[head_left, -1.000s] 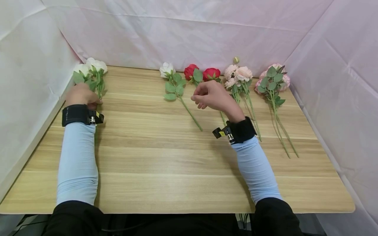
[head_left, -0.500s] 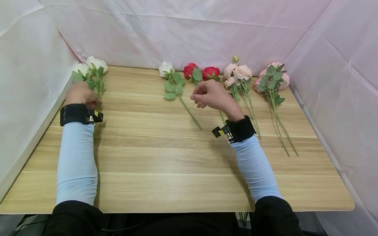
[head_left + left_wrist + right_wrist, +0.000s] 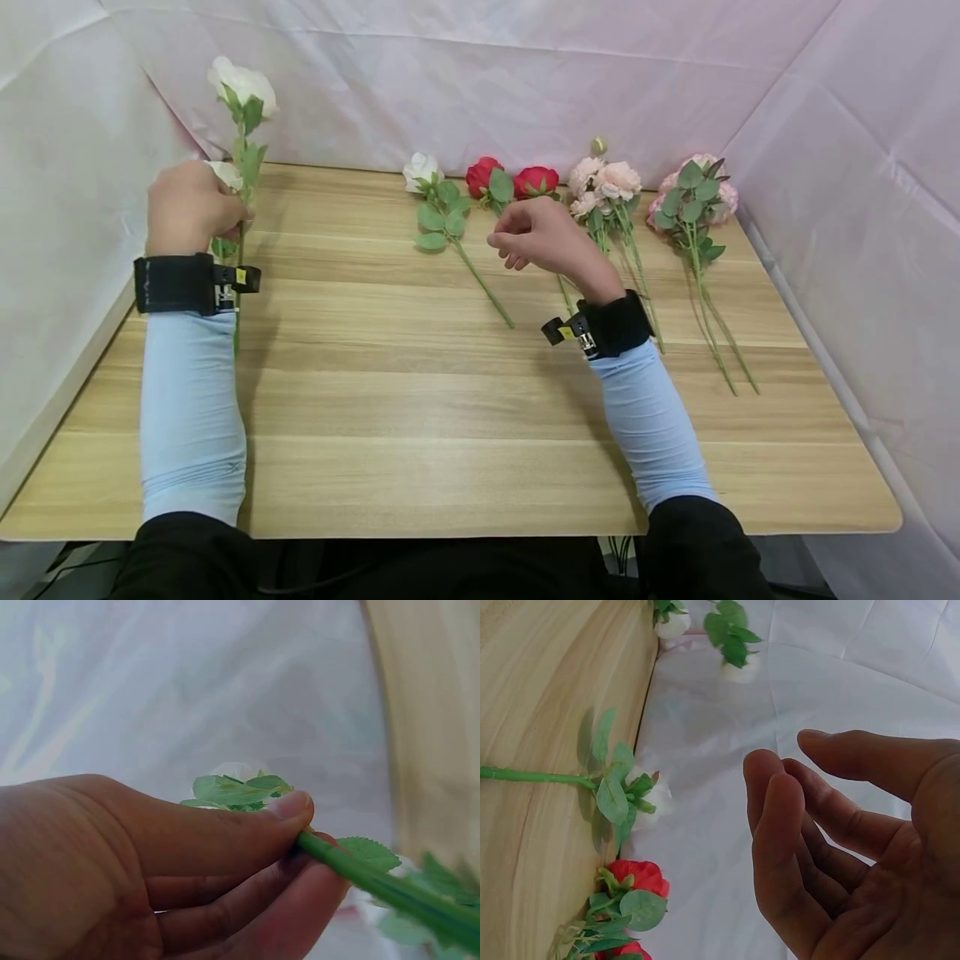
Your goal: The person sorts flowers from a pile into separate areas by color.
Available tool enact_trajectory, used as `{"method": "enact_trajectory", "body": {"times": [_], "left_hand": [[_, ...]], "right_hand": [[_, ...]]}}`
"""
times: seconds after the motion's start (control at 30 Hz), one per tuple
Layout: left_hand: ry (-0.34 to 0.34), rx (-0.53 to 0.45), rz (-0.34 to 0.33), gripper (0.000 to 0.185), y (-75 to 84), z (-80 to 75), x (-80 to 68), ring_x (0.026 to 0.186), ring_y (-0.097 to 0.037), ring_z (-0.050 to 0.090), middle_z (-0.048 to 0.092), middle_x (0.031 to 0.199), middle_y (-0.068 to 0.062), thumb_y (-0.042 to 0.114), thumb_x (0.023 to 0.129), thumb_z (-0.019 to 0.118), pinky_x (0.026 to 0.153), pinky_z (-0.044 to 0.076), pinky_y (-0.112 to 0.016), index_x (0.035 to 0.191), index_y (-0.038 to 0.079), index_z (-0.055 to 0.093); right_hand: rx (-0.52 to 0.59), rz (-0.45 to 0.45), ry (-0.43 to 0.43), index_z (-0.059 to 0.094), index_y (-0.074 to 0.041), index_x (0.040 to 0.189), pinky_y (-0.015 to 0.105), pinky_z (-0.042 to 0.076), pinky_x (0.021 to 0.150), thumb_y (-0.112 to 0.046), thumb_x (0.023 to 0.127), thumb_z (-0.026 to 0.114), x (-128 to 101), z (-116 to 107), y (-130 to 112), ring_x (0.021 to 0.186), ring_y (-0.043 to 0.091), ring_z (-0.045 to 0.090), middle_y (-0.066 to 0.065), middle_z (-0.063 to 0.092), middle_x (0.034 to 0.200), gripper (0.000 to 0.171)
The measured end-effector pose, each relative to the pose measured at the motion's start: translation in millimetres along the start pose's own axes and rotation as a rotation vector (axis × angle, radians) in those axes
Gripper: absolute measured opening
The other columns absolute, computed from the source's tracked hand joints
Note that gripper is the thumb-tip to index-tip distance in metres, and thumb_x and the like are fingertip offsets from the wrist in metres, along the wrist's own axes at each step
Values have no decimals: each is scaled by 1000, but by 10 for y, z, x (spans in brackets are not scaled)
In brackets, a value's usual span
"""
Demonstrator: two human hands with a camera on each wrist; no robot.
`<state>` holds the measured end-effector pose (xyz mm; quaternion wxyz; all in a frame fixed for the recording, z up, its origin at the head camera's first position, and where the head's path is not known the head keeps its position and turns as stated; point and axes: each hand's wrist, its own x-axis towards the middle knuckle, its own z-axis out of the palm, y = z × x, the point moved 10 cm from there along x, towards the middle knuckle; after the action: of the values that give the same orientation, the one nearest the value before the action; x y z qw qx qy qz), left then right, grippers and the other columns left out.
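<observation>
White rose (image 3: 242,83) in left hand (image 3: 187,208)

white rose stem (image 3: 242,125) | upright, lifted off table | bloom on top | far-left corner

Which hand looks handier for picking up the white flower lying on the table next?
Probably the right hand. It hovers loosely curled and holds nothing, close beside the white flower on the table. The left hand is far off at the left edge, gripping raised white stems.
</observation>
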<state>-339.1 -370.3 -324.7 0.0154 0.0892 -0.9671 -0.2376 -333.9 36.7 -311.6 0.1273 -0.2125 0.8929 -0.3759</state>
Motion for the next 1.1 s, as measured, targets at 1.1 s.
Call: {"method": "enact_trajectory", "body": {"times": [1.1], "left_hand": [[-100,-129,517,16,2052,861,-655,66,-22,73,79,79,-12,17,95,73,77,52,-40,95,2,80]], "right_hand": [[139,-58,63,74,-5,109,39,63,69,-33,106,59,119,225,-99,79,38,73,20,71,87,32]]}}
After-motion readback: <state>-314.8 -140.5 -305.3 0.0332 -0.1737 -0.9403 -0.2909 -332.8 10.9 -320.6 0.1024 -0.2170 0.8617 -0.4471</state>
